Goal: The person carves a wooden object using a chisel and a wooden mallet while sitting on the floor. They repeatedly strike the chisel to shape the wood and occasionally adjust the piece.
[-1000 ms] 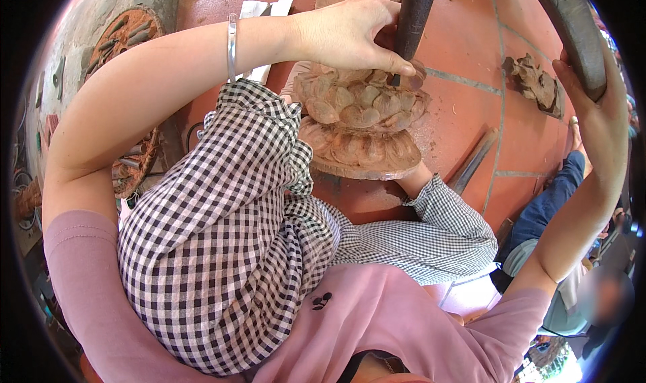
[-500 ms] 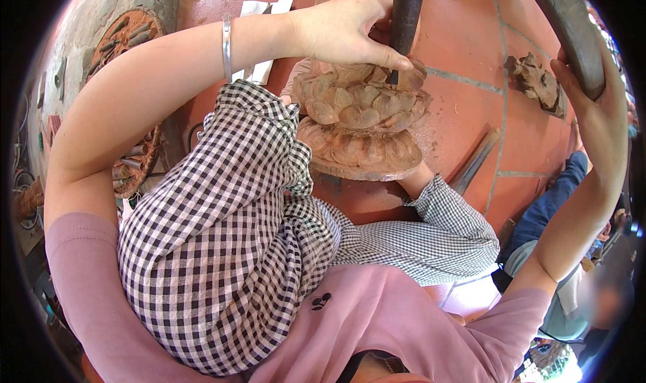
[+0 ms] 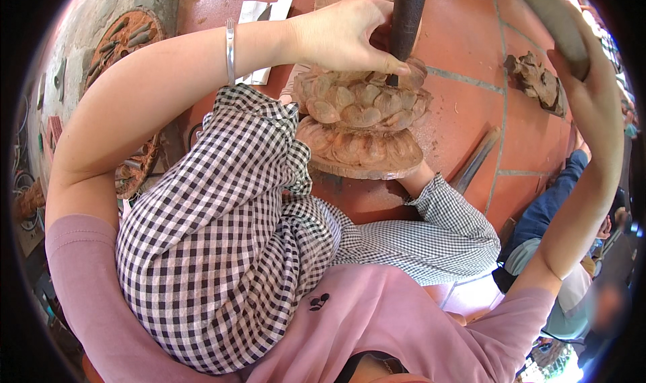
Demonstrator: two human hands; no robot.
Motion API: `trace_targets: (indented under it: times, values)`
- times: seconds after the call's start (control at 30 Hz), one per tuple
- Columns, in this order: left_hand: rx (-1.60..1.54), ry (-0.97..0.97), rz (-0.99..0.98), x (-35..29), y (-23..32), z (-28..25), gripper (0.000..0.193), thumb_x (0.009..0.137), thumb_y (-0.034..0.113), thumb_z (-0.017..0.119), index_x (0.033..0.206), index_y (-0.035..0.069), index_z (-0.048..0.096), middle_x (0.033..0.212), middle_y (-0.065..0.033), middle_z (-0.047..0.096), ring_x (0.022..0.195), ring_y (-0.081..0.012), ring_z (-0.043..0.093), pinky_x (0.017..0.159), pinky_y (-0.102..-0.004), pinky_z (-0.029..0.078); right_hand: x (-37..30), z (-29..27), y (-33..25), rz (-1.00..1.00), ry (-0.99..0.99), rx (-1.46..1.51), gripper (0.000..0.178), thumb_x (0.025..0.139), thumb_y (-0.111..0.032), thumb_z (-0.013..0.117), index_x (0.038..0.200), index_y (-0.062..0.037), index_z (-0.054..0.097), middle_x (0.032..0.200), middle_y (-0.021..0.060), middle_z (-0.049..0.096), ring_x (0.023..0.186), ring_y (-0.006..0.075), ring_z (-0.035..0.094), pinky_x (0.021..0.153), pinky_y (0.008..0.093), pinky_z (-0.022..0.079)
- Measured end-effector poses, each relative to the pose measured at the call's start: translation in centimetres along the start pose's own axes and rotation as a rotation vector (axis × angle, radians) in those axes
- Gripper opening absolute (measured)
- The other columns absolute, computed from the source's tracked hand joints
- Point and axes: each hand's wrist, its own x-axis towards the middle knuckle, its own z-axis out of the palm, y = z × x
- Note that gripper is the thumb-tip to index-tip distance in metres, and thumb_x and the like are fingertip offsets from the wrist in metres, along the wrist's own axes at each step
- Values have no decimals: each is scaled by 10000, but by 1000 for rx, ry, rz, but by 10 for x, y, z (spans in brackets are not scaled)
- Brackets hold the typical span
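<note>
A brown clay piece shaped like a two-tiered lotus flower (image 3: 363, 124) stands on a round board in front of my knees. A dark rod (image 3: 406, 20) rises upright from its top. My left hand (image 3: 346, 36), with a silver bangle on the wrist, pinches at the base of the rod on the upper petal ring. My right hand (image 3: 585, 80) is raised at the upper right and grips a thick grey-brown curved bar (image 3: 548, 13). My checked trouser legs and pink shirt fill the lower middle.
Terracotta floor tiles (image 3: 471, 100) lie around the piece. A lump of clay scraps (image 3: 538, 80) sits at the right, a flat stick (image 3: 474, 161) beside my leg, a white sheet (image 3: 259, 16) at the top. Round carved clay discs (image 3: 124, 36) lean at the left. Another person sits at the right edge (image 3: 558, 208).
My left hand has shifted slightly on the top petals by the rod. The right hand stays raised on the curved bar.
</note>
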Motion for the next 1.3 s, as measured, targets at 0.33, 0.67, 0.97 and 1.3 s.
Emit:
trace_targets:
  times: [0.33, 0.67, 0.97, 1.3]
  values:
    - [51, 18, 49, 2, -1, 2, 365, 822, 207, 765, 1012, -74, 630, 907, -145, 703, 833, -203, 691, 784, -324, 570, 0, -7, -25, -19, -1, -199, 442, 879, -91, 694, 1305, -56, 578, 1152, 121, 683, 1035, 227, 668, 885, 334, 513]
    - [121, -13, 19, 3, 10, 0, 323, 833, 215, 764, 955, -31, 594, 876, -100, 656, 838, -173, 651, 812, -319, 563, 6, -16, -15, -75, 0, -161, 514, 881, -58, 663, 1375, -79, 523, 1246, 152, 640, 1105, 243, 647, 896, 353, 503]
    - [242, -91, 80, -4, 26, -2, 217, 843, 140, 729, 921, 12, 572, 856, -74, 608, 812, -147, 600, 747, -314, 508, -6, -14, -26, -9, -171, -53, 669, 769, 94, 627, 1396, -110, 512, 1297, 173, 613, 1150, 278, 625, 902, 366, 496]
    - [137, 50, 16, 7, 13, 0, 400, 841, 295, 761, 1014, -44, 638, 914, -143, 703, 865, -214, 690, 824, -341, 563, -16, 8, 7, 159, -108, 220, 523, 885, -23, 673, 1381, -50, 512, 1067, 76, 642, 959, 140, 620, 850, 289, 510]
